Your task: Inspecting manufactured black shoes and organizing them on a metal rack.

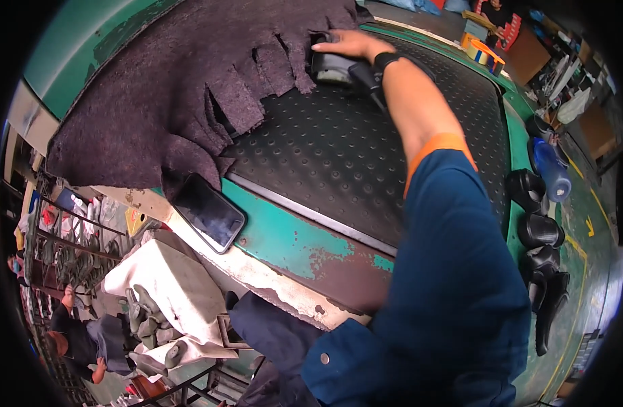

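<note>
My right hand (352, 45), with a black band on its wrist, is closed over a black and grey shoe-like thing (335, 68). Motion blur and the fingers hide its exact kind. The thing rests near the far edge of a black dimpled mat (332, 142), beside a dark, fibrous sheet (169, 74). That sheet drapes over the far left, and its edge by the mat is cut into ragged strips. A black phone (209, 214) lies at the sheet's near corner. My left hand is out of the picture.
A worn green frame (311, 247) surrounds the mat. Several black shoes (538, 230) and a blue bottle (549, 169) line the right side. At lower left, a person (87, 339) is beside a white-covered surface (182, 285) bearing grey shoe-shaped pieces (148, 322). Yellow tape rolls (484, 54) sit at the far right.
</note>
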`<action>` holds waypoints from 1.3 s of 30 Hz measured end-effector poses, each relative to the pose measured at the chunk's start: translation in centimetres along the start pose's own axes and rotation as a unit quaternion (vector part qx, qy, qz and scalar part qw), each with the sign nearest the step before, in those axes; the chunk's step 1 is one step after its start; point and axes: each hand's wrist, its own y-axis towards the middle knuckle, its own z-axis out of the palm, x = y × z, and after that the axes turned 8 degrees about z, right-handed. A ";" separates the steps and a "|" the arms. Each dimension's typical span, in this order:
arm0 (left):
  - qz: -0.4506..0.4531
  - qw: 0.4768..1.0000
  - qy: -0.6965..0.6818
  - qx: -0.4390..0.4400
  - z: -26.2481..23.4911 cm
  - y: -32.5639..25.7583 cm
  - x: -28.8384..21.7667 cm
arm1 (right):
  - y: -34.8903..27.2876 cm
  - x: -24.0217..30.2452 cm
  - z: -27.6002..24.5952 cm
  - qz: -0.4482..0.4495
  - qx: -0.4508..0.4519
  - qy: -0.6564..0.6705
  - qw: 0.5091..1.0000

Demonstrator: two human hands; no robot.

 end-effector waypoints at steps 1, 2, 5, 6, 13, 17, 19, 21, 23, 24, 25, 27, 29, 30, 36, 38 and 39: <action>0.002 1.000 0.000 -0.005 0.1 0.0 0.0 | 0.0 0.2 0.5 0.009 0.032 -0.013 0.999; 0.004 1.000 0.001 -0.010 0.2 -0.1 -0.1 | -0.3 0.4 1.0 0.056 0.095 -0.061 0.992; 0.010 0.999 -0.004 -0.038 0.2 -1.0 0.3 | -1.4 0.1 0.5 0.090 0.063 -0.006 0.994; 0.016 0.999 -0.004 -0.049 0.2 -1.3 0.6 | -2.1 -0.4 -0.1 0.094 0.043 0.020 0.994; 0.051 0.996 -0.045 -0.057 0.8 -0.4 5.5 | -10.3 -1.7 -2.6 0.066 -0.011 0.166 0.984; 0.127 0.987 -0.054 -0.076 2.5 -0.2 4.6 | -17.3 2.8 -5.0 0.035 -0.063 0.035 0.997; 0.173 0.975 -0.120 -0.065 3.1 -0.6 2.5 | -21.6 5.5 -4.7 -0.018 -0.160 -0.058 0.985; 0.211 0.956 -0.200 -0.036 3.4 -0.7 -0.3 | -24.6 8.0 -4.0 -0.050 -0.172 -0.078 0.981; 0.259 0.943 -0.207 -0.011 3.2 -0.9 -2.9 | -26.1 9.6 -4.0 -0.085 -0.181 -0.087 0.976; 0.300 0.932 -0.203 -0.007 3.1 -0.9 -4.1 | -26.1 10.2 -4.6 -0.085 -0.154 -0.065 0.982; 0.300 0.931 -0.209 0.007 3.0 -1.2 -5.2 | -25.9 10.7 -5.5 -0.081 -0.127 -0.043 0.988; 0.360 0.909 -0.209 0.015 2.1 -1.7 -7.1 | -26.3 11.6 -8.1 -0.094 -0.062 0.102 0.988; 0.373 0.887 -0.272 0.028 1.0 -2.6 -9.3 | -27.0 13.4 -11.9 -0.133 0.027 0.352 0.926; 0.399 0.852 -0.339 0.034 0.3 -3.0 -10.6 | -28.0 14.5 -14.0 -0.164 0.098 0.438 0.879; 0.573 0.684 -0.449 0.047 -3.2 -5.0 -19.6 | -36.8 29.2 -17.2 -0.236 0.108 0.664 0.702; 0.605 0.632 -0.479 0.075 -2.5 -5.8 -19.7 | -40.2 33.8 -14.3 -0.264 0.243 0.753 0.551; 0.586 0.598 -0.536 0.108 -1.6 -6.7 -19.0 | -42.3 35.5 -11.6 -0.248 0.293 0.753 0.534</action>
